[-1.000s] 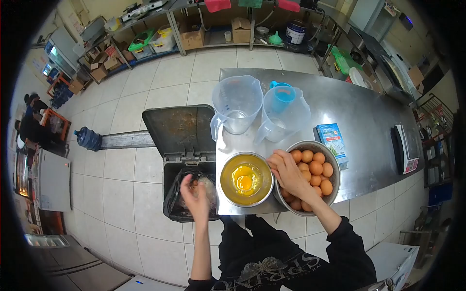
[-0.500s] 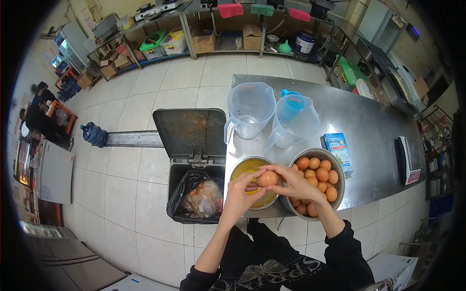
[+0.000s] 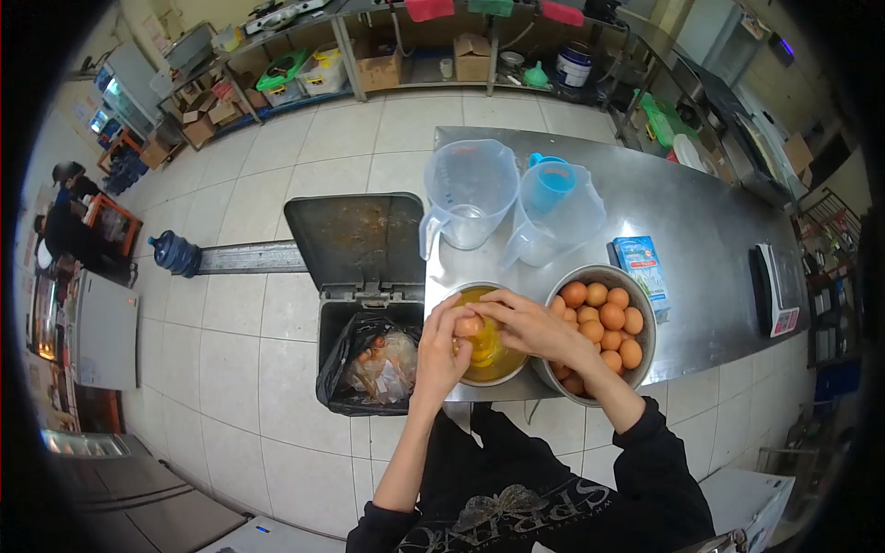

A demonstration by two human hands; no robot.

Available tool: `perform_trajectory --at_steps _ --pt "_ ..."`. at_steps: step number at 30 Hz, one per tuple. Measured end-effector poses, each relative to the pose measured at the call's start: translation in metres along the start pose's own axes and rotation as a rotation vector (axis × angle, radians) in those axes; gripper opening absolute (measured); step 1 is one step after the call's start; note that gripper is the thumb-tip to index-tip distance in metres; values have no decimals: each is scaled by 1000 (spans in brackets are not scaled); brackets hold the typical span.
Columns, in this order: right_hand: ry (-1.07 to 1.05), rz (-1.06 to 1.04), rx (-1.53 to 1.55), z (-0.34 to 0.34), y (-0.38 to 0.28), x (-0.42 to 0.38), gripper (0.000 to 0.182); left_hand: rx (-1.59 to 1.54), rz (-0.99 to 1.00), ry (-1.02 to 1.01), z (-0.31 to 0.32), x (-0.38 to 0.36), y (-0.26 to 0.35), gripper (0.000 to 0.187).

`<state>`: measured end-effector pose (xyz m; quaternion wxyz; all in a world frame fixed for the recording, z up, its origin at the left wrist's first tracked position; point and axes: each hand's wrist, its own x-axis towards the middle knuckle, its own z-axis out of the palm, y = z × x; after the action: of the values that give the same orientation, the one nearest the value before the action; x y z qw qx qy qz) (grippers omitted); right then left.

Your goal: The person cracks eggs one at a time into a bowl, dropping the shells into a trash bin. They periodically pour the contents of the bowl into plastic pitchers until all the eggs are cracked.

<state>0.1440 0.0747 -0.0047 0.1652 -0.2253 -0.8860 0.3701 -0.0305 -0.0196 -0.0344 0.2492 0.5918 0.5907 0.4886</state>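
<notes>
Over a metal bowl (image 3: pixel 499 382) holding yellow yolks and clear egg liquid, my left hand (image 3: pixel 441 350) is closed on a brown eggshell (image 3: pixel 468 326). My right hand (image 3: pixel 535 327) is above the same bowl with its fingers bent toward the shell's upper edge. Anything in its fingertips is hidden. Yolk shows just below the shell, between my hands. Directly to the right stands a larger metal pot (image 3: pixel 651 346) of whole brown eggs (image 3: pixel 612 317), partly covered by my right wrist and forearm.
Two clear plastic jugs (image 3: pixel 471 189) stand behind the bowls, one holding a blue cup (image 3: pixel 550 184). A blue carton (image 3: pixel 641 267) and a scale (image 3: pixel 777 290) sit on the steel table (image 3: pixel 710 267). An open bin (image 3: pixel 320 355) with a black bag stands left. Two people are far left.
The whole egg held between both hands is now broken open. My left hand has shifted left and lower with the shell, while my right fingers have moved apart from my left ones.
</notes>
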Motion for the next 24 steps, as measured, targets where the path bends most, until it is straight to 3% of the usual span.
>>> perform_trajectory --at_steps 3,6,9,10,11,13,15,18,21,22,24 --pt "151 70 -86 7 -24 -2 61 -321 -42 -1 22 -4 -4 52" --pt "385 50 -229 15 -39 -12 58 -186 -148 82 23 -8 22 46" --pt "399 305 -325 -44 -35 -67 47 -46 -258 175 -36 -37 9 41" --pt "274 355 -393 -62 -20 -88 49 35 -336 146 -56 -52 -16 47" --pt "26 559 -432 -71 -5 -105 51 300 -474 97 -65 -59 -14 57" --pt "-161 443 -464 -77 30 -112 52 789 -427 191 -61 -69 -22 56" --pt "-294 376 -438 -82 30 -102 48 549 -396 360 -64 -68 -30 57" --pt "-42 265 -105 -90 26 -101 44 391 -364 514 -76 -68 -31 53" --pt "273 308 1236 -57 50 -107 44 347 -415 576 -79 -72 -26 49" --pt "408 329 1501 -42 42 -99 47 281 -426 590 -77 -72 -28 48" --pt "411 346 1652 -30 33 -82 44 185 -420 636 -69 -68 -23 47"
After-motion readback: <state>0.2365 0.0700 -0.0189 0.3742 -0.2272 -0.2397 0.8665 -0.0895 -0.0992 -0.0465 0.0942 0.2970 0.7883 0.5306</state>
